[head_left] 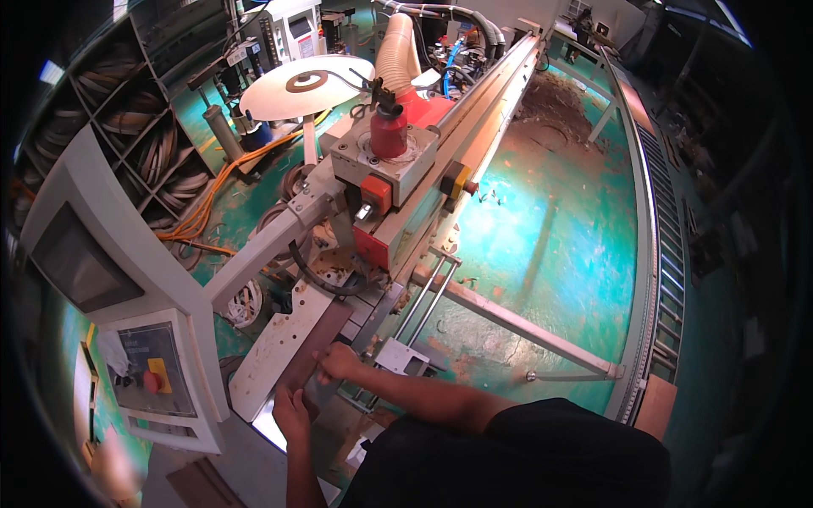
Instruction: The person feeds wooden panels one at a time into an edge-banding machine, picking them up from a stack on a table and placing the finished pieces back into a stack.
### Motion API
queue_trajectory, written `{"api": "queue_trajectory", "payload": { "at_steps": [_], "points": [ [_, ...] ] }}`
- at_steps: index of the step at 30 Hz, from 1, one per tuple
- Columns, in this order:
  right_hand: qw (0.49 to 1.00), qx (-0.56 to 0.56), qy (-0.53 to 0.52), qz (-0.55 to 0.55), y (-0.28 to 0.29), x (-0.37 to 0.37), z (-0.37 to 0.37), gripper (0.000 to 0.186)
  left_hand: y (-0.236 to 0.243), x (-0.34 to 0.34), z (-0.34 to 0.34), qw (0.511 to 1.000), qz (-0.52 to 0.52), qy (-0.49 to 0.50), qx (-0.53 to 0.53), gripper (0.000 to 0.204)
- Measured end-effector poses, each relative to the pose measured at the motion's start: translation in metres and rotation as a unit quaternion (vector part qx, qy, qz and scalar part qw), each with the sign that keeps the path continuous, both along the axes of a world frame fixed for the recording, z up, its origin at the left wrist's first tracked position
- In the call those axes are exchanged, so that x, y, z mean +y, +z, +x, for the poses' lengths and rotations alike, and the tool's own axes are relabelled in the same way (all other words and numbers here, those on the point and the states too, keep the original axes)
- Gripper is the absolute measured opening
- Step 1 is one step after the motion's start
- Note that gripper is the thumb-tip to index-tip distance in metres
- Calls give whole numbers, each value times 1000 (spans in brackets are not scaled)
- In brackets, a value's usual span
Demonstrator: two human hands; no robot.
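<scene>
A narrow brown board (pixel 324 332) lies on the infeed bed of a long woodworking machine (pixel 406 222), slanting away toward the red-fronted housing. My left hand (pixel 292 412) grips the near end of the board, its fingers curled at the edge. Farther along, my right hand (pixel 340 362) is closed at the board's right edge, the forearm crossing in from the right. The undersides of my fingers are hidden. Beside the board on the left runs a pale metal plate (pixel 273 340) with a row of holes.
A control panel (pixel 152 372) with a red button stands close on the left. Another brown board (pixel 203 484) lies at the lower left. Metal rods (pixel 432 292) and a support beam (pixel 517 320) extend to the right. Behind are a round white reel table (pixel 306 85) and shelves of coiled strips (pixel 157 152).
</scene>
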State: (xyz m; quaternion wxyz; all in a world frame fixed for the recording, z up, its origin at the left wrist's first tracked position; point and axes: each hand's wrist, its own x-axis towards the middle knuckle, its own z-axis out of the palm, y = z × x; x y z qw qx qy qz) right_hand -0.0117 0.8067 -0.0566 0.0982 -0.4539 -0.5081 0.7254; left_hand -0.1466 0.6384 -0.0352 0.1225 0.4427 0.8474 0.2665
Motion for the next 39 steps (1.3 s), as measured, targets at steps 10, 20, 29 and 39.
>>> {"api": "queue_trajectory", "payload": {
  "at_steps": [10, 20, 29, 39],
  "points": [
    [999, 7, -49, 7, 5, 43, 30, 47, 5, 50, 22, 999, 14, -38, -19, 27],
    [999, 6, -42, -9, 15, 56, 39, 46, -6, 59, 31, 999, 42, -23, -18, 27],
    [995, -4, -97, -6, 6, 89, 54, 42, 0, 97, 49, 999, 15, -29, -41, 24],
    [971, 41, -132, 195, 10, 68, 91, 36, -26, 174, 83, 997, 70, -27, -22, 32]
  ]
}}
